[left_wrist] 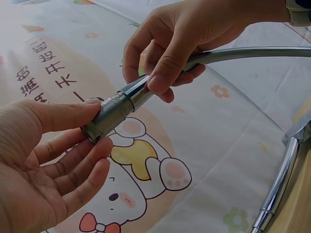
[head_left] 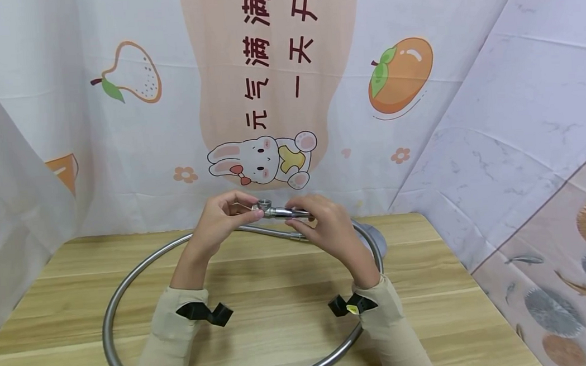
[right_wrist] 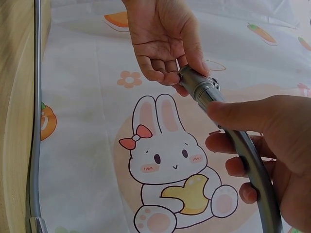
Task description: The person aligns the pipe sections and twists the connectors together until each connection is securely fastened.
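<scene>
My left hand (head_left: pixel 219 215) pinches a short metal pipe fitting (head_left: pixel 265 206) between thumb and fingers, above the far edge of the table. An open round port on the fitting faces up in the head view. The chrome end sleeve (left_wrist: pixel 136 90) of a flexible metal shower hose (head_left: pixel 109 328) meets the fitting in line; whether it is threaded fully on cannot be seen. My right hand (head_left: pixel 328 223) grips this hose end, thumb on the sleeve and fingers curled round it. From there the hose loops widely over the table, passing under both forearms.
The hose's other chrome end (head_left: pixel 297 236) lies on the wooden table (head_left: pixel 280 296) below my hands. A pale grey rounded object (head_left: pixel 379 239) is partly hidden behind the right wrist. A printed curtain (head_left: pixel 169 129) hangs just beyond the table's far edge.
</scene>
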`<control>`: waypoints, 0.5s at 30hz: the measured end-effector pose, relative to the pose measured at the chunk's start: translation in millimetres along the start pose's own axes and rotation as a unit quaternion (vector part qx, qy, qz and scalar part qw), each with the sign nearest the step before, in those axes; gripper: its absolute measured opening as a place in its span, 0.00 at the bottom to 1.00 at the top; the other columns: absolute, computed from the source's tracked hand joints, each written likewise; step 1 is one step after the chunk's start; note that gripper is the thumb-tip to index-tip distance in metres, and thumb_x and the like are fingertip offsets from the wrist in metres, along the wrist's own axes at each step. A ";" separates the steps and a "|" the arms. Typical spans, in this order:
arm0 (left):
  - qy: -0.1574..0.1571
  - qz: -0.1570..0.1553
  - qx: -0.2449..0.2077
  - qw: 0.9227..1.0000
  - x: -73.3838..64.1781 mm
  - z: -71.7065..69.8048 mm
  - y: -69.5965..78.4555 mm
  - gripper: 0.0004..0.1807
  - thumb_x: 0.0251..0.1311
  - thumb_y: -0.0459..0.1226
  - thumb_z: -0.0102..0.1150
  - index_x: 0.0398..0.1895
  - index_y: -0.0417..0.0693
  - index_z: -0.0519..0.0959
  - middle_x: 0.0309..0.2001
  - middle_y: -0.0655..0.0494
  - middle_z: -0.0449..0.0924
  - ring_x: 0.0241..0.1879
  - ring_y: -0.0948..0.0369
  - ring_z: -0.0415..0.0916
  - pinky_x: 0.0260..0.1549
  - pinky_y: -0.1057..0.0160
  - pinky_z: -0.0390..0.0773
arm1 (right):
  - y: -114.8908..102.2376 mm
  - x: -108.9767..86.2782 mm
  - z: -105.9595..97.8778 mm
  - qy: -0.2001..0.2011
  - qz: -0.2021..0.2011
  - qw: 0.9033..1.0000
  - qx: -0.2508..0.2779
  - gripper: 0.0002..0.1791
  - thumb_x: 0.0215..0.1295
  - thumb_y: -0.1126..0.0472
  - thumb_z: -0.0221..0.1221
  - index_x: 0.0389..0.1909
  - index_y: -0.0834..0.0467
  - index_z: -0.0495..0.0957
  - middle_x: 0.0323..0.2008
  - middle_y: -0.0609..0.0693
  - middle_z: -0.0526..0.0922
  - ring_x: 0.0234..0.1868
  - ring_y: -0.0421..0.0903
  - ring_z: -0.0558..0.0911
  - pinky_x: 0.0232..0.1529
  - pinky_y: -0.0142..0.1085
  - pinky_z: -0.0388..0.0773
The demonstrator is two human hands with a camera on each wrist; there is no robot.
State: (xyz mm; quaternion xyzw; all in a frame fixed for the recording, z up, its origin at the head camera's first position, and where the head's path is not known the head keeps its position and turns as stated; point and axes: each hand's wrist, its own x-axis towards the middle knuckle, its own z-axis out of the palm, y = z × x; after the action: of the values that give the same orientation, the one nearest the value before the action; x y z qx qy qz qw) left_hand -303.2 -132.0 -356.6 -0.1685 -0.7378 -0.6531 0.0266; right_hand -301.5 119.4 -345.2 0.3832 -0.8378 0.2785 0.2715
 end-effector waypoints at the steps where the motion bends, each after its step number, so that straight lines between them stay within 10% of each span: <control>1: 0.000 0.000 0.000 1.000 -0.1 0.1 0.0 0.17 0.60 0.32 0.71 0.50 0.36 0.81 0.36 0.65 0.86 0.36 0.63 0.83 0.36 0.66 0.82 | 0.1 -0.1 0.0 0.000 0.000 1.000 0.000 0.13 0.62 0.59 0.72 0.46 0.56 0.84 0.39 0.49 0.87 0.32 0.43 0.79 0.30 0.33 0.78; 15: 0.001 -0.003 0.001 1.000 0.3 0.5 -0.7 0.17 0.60 0.32 0.71 0.50 0.36 0.81 0.36 0.64 0.86 0.36 0.63 0.83 0.36 0.66 0.82 | 0.2 -1.1 -0.5 0.004 -0.004 1.000 0.004 0.12 0.63 0.56 0.70 0.45 0.56 0.85 0.37 0.48 0.86 0.31 0.46 0.80 0.30 0.33 0.77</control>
State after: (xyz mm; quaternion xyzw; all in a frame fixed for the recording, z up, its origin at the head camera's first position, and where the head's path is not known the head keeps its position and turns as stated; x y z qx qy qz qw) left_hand -303.6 -131.6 -357.4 -0.1654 -0.7389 -0.6527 0.0259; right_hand -301.0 120.4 -345.7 0.3868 -0.8341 0.2821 0.2741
